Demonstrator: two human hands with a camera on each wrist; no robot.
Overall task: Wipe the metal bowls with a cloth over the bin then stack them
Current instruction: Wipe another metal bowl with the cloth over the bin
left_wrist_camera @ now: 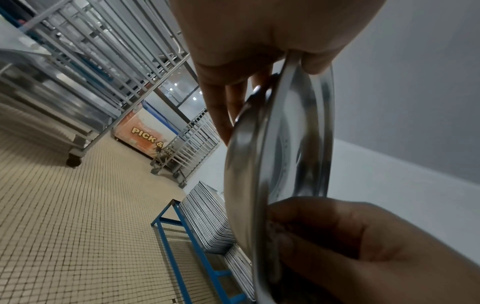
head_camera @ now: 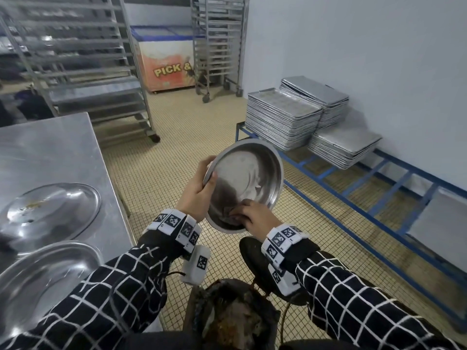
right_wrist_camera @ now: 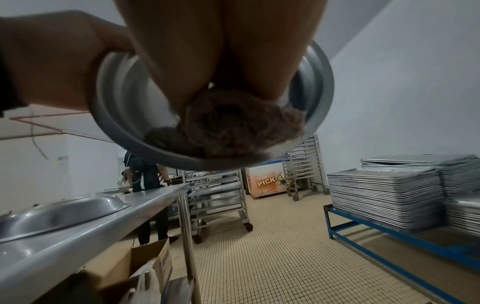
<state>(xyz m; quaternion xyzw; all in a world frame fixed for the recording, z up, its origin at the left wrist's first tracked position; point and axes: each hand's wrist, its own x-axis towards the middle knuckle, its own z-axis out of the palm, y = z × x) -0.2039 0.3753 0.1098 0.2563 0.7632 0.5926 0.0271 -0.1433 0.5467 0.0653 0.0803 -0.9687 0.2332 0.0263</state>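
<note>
Checked sleeves (head_camera: 106, 286) fill the bottom of the head view, and past them both hands are busy on one metal bowl (head_camera: 249, 173). It's tipped up on edge in the air, above and a bit beyond the bin (head_camera: 235, 317), which is packed with brownish rubbish. Left hand (head_camera: 195, 188) grips the rim, thumb inside and fingers round the back. Right hand (head_camera: 255, 218) is bunched around a dark brown cloth (right_wrist_camera: 241, 123) pressed into the lowest part of the bowl.

So the wipe is mid-way, I'd say: the upper inside looks smeary but mostly clear, and the cloth is down at the bottom edge. Stacking hasn't started for this one. Over on the worktop (head_camera: 50, 150), near its front right corner, sit two more bowls (head_camera: 48, 279), the farther one flipped over with crumbs on it (head_camera: 50, 210), so that one at least probably needs wiping too.
</note>
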